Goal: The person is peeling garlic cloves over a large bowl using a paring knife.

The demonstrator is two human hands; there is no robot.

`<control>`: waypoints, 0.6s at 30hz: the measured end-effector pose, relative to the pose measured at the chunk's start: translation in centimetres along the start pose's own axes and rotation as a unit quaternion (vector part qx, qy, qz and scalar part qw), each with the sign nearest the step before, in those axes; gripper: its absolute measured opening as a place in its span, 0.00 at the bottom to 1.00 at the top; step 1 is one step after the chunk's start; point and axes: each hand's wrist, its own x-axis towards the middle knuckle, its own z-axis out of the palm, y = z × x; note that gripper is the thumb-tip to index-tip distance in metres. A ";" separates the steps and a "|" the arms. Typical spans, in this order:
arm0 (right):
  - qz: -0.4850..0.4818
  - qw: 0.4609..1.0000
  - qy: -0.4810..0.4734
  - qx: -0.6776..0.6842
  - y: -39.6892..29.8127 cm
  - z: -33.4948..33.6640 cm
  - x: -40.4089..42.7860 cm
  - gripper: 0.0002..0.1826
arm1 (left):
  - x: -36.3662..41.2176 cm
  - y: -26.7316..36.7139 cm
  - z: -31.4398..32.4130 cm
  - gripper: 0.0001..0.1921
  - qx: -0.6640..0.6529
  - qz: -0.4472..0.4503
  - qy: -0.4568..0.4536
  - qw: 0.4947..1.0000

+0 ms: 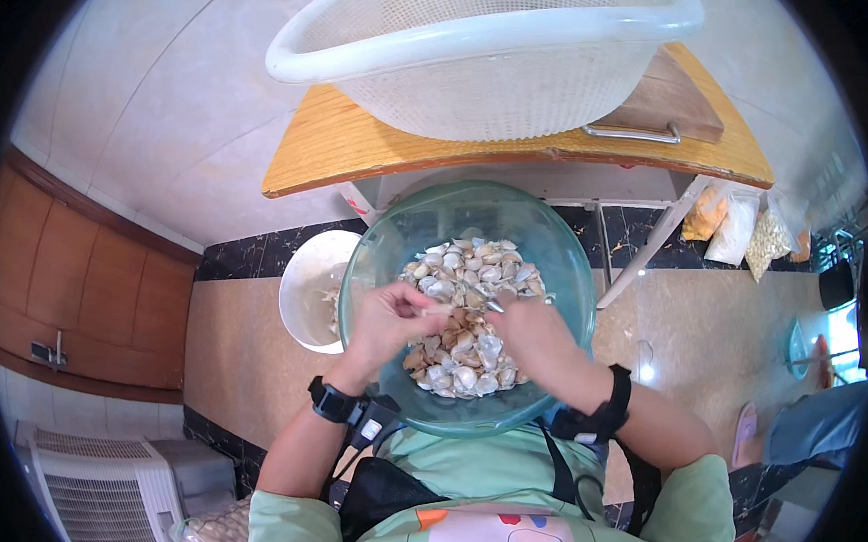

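Note:
A large translucent green plastic basin (574, 251) is in front of my body, below the table edge. Unpeeled garlic cloves (466, 376) are heaped in it, with loose papery skins among them. Over the heap, my left hand (393, 323) pinches a pale garlic clove (436, 312) between thumb and fingers; the clove is mostly covered. My right hand (532, 335) grips a small metal blade (491, 304), likely a knife, whose handle is hidden in the fist. The blade's tip points towards the left hand, and the two hands are slightly apart.
A white bucket (311, 288) with some scraps inside stands left of the basin. Ahead, a wooden table (316, 149) carries a large white mesh basket (483, 93) and a wooden board (673, 100). Filled plastic bags (733, 228) lie at right. Another person's leg (816, 424) shows far right.

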 end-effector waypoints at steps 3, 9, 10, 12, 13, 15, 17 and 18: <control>0.002 0.998 0.037 0.051 -0.1 -0.7 0.1 0.14 | -0.5 0.6 0.6 0.08 0.003 -0.029 -0.048 0.998; -0.070 0.982 0.060 0.162 -0.1 -1.0 0.2 0.11 | 0.0 0.2 -0.2 0.12 -0.055 -0.036 -0.074 0.995; -0.071 0.982 0.060 0.162 -0.3 -1.1 0.1 0.11 | 0.1 0.1 0.0 0.13 -0.050 -0.022 -0.064 0.996; -0.068 0.979 0.062 0.181 -0.8 -1.5 0.0 0.11 | 0.0 0.1 0.0 0.14 -0.045 -0.008 -0.053 0.998; -0.069 0.979 0.062 0.181 -0.9 -1.7 0.0 0.11 | -0.1 0.1 0.0 0.14 -0.082 -0.041 -0.059 0.994; -0.068 0.975 0.068 0.199 -0.9 -1.8 0.1 0.11 | -0.3 0.0 -0.2 0.15 -0.120 -0.075 -0.065 0.988; -0.079 0.974 0.066 0.204 -0.8 -1.6 0.1 0.12 | -0.2 -0.4 -0.4 0.14 -0.116 -0.093 -0.070 0.986; -0.086 0.972 0.066 0.206 -0.7 -1.6 0.1 0.12 | -0.1 -0.4 -0.2 0.14 -0.117 -0.095 -0.072 0.986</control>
